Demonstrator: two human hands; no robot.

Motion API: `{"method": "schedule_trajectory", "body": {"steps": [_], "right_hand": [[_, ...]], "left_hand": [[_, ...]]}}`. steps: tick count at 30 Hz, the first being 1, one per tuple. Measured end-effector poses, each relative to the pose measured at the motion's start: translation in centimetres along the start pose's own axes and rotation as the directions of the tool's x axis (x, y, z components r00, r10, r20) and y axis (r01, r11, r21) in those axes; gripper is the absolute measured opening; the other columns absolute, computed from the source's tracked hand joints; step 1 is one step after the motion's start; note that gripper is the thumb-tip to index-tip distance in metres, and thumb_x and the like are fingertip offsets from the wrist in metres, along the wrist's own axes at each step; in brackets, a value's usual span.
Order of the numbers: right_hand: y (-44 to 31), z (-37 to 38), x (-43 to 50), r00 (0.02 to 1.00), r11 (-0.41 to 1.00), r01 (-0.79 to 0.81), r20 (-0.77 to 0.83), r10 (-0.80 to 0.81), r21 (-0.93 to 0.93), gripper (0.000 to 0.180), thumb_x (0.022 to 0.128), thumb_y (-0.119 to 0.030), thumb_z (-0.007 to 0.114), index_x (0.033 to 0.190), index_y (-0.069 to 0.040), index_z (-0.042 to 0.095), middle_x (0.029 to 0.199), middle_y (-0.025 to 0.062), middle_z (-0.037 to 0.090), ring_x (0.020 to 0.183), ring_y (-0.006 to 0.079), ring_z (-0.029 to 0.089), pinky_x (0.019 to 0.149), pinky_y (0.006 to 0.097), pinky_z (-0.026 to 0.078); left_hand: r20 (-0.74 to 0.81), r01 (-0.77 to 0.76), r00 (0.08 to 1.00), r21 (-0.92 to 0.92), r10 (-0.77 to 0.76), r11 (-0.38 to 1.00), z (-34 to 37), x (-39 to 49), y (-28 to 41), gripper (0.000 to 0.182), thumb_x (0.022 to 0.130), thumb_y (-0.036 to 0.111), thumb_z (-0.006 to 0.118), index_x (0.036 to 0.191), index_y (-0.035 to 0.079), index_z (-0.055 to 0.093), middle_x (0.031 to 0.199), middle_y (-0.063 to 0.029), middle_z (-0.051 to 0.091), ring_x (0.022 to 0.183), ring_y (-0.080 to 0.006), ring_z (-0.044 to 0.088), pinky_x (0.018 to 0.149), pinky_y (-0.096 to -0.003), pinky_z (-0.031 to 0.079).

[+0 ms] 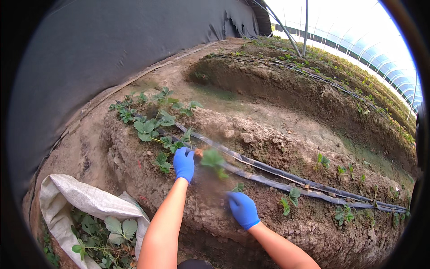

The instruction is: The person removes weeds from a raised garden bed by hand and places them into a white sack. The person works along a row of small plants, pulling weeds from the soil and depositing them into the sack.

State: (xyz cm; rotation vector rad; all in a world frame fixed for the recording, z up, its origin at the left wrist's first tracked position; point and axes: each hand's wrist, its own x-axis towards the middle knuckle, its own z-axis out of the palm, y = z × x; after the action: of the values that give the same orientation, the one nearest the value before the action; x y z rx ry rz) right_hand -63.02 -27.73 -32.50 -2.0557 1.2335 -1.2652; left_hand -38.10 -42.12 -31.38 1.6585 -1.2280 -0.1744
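My left hand [184,164], in a blue glove, is at the edge of a clump of leafy strawberry plants [146,129] on the soil ridge; its fingers are bent among stems, and what they hold is hidden. My right hand [242,209], also gloved in blue, is lower and to the right, with its fingers curled in front of a small green leaf [238,187]. Between the hands is a blurred strawberry leaf [212,158] over the soil. Whether either hand grips a stem cannot be told. Two black drip tapes [262,178] run along the ridge past both hands.
A white woven sack [90,195] with cut or pulled leaves stands at the lower left. Small strawberry plants [294,196] dot the ridge at right. Beyond a furrow [268,117] lies another planted ridge [285,79]. A dark sheet wall [111,43] rises at left; metal poles [305,30] stand behind.
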Motion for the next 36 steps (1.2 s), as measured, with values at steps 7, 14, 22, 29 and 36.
{"method": "schedule_trajectory", "body": {"steps": [7,14,22,29,36], "right_hand": [[0.3,0.5,0.0,0.999,1.000,0.017,-0.032,-0.016,0.012,0.015,0.089,-0.011,0.063,0.102,-0.007,0.070,0.089,0.0142,0.068,0.084,0.0341,0.065,0.074,0.0415,0.052],[0.2,0.0,0.1,1.000,1.000,0.009,0.018,-0.009,-0.006,0.018,0.087,-0.007,0.065,0.104,-0.006,0.070,0.087,0.0129,0.067,0.081,0.0327,0.065,0.072,0.0391,0.052],[0.2,-0.1,0.8,0.998,0.999,-0.041,0.056,0.041,0.008,0.018,0.086,-0.008,0.066,0.103,-0.008,0.070,0.083,0.0125,0.065,0.078,0.0326,0.063,0.069,0.0408,0.051],[-0.1,-0.1,1.2,0.998,0.999,-0.042,0.051,0.043,-0.023,0.015,0.085,-0.007,0.067,0.100,-0.006,0.070,0.081,0.0128,0.064,0.075,0.0323,0.062,0.067,0.0403,0.050],[-0.1,0.0,1.0,1.000,1.000,-0.022,0.017,0.022,-0.007,0.014,0.084,-0.005,0.068,0.099,-0.005,0.070,0.081,0.0134,0.065,0.075,0.0329,0.063,0.067,0.0404,0.051]], "left_hand": [[0.269,-0.051,0.962,0.043,0.038,0.998,3.9,5.0,1.9,0.028,0.076,0.029,0.076,0.085,0.003,0.069,0.094,-0.0166,0.065,0.085,-0.0338,0.064,0.079,-0.0412,0.051],[0.461,-0.246,0.881,0.633,-0.102,0.734,8.8,9.3,4.8,0.060,0.079,0.030,0.072,0.133,0.010,0.055,0.132,-0.0141,0.058,0.121,-0.0361,0.055,0.103,-0.0486,0.043],[0.709,-0.634,0.703,0.587,0.057,0.503,11.3,13.1,5.0,0.042,0.078,0.034,0.072,0.116,0.017,0.068,0.110,-0.0118,0.071,0.106,-0.0275,0.066,0.094,-0.0444,0.046],[0.747,-0.735,0.645,0.547,0.164,0.401,12.8,13.1,3.6,0.023,0.080,0.028,0.069,0.093,0.010,0.072,0.090,-0.0135,0.072,0.091,-0.0330,0.069,0.086,-0.0462,0.049],[0.654,-0.676,0.720,0.587,0.232,0.446,12.1,11.8,3.9,0.018,0.081,0.024,0.067,0.093,0.010,0.071,0.086,-0.0115,0.071,0.087,-0.0322,0.069,0.080,-0.0451,0.048]]}}
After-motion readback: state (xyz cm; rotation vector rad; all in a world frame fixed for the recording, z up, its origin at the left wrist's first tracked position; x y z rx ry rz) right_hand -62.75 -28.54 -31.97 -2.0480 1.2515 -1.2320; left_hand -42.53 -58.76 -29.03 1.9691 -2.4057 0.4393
